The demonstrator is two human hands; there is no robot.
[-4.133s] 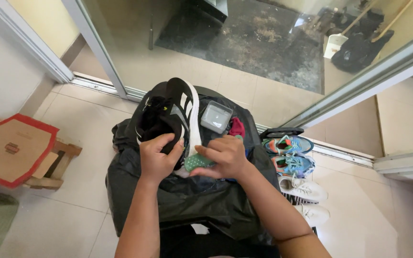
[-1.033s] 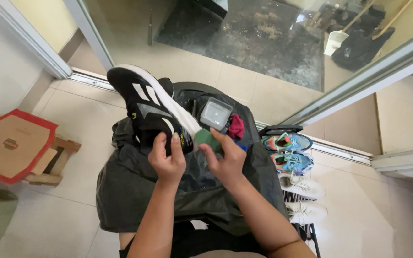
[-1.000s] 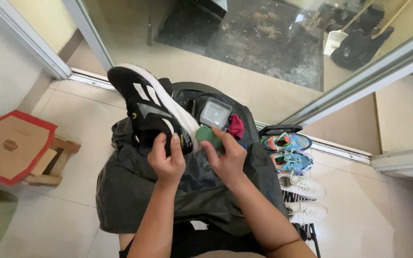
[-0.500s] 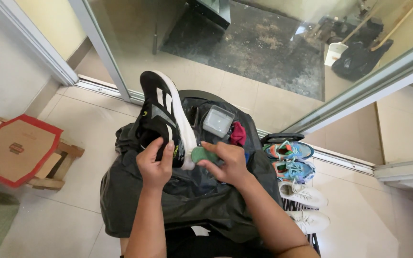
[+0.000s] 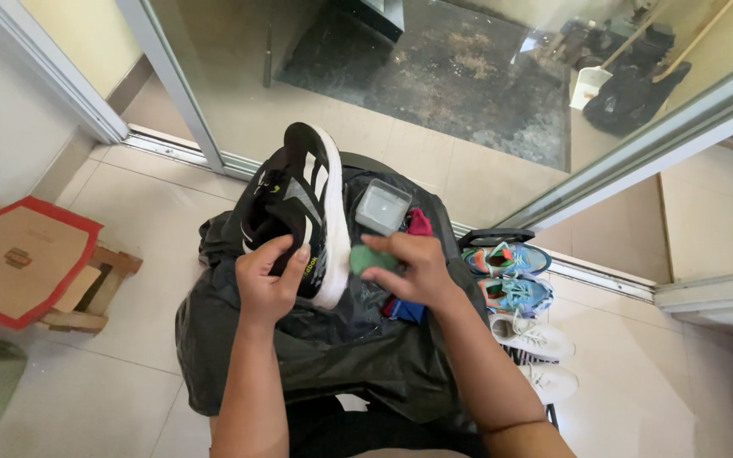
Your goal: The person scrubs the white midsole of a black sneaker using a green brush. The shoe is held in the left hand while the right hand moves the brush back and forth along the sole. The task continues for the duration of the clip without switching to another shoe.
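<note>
The left hand point(image 5: 269, 284) is gripping the shoe point(image 5: 299, 212), toe pointing away; the right hand point(image 5: 405, 271) is pressing a green sponge point(image 5: 365, 259) just beside its white sole.

small clear plastic box point(image 5: 383, 206), behind bag

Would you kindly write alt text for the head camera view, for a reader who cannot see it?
Seen from above, a person's left hand holds a black and white shoe while the right hand presses a green cloth near its sole, over a black bag on the lap. Four more shoes line the tiled floor at right.
</note>
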